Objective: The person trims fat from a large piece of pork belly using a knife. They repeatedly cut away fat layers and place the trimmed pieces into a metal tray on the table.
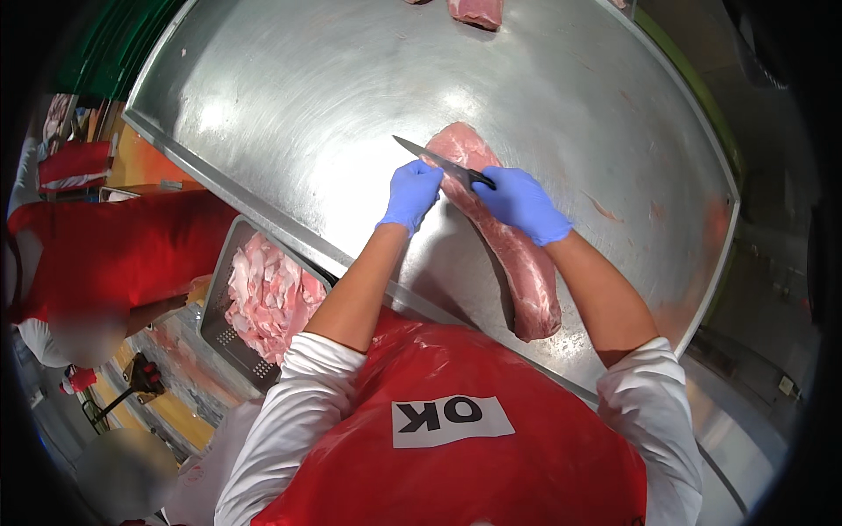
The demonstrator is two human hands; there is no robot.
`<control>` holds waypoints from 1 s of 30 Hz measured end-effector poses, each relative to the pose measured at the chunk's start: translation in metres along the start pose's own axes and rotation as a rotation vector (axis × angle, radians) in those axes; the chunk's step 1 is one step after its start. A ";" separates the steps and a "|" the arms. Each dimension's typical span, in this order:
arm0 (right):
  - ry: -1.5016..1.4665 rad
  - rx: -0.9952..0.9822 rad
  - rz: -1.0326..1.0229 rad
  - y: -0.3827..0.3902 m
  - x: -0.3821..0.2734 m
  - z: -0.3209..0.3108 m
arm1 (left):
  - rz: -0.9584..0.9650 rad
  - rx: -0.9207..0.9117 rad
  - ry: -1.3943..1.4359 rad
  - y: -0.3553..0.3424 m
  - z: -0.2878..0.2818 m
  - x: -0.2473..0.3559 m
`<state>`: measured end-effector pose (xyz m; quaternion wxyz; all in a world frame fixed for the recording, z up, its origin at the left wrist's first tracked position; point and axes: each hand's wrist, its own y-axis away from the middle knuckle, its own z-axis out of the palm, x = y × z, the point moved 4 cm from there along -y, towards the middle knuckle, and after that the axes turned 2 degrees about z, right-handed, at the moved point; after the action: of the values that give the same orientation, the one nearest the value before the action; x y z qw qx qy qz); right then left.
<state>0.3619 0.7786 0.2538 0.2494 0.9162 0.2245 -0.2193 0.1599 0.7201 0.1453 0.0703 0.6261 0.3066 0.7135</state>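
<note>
A long pink pork loin (517, 272) lies on the steel table, stretching from its far tip down toward my apron. My right hand (519, 203), in a blue glove, is closed round the black handle of a knife (430, 155). The blade crosses the far part of the meat and points to the left, its tip past the meat's edge. At the loin's left edge, just below the blade, my left hand (412, 194), also gloved in blue, is closed with its fingertips pinched together. Whatever those fingers pinch is too small to make out.
The steel table (289, 114) has a raised rim. More meat (476, 12) lies at its far edge. On the left stands a grey perforated crate (217, 302) full of pale trimmings (267, 298). Beyond it is a person in a red apron (132, 250). Green crates (114, 53) stand far left.
</note>
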 end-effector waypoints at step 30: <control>0.044 0.042 0.007 0.039 0.004 -0.011 | -0.078 0.099 0.032 0.016 -0.013 0.006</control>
<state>0.3885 0.7563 0.2745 0.2256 0.9266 0.2221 -0.2028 0.1512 0.7059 0.1583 0.0620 0.6050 0.3667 0.7040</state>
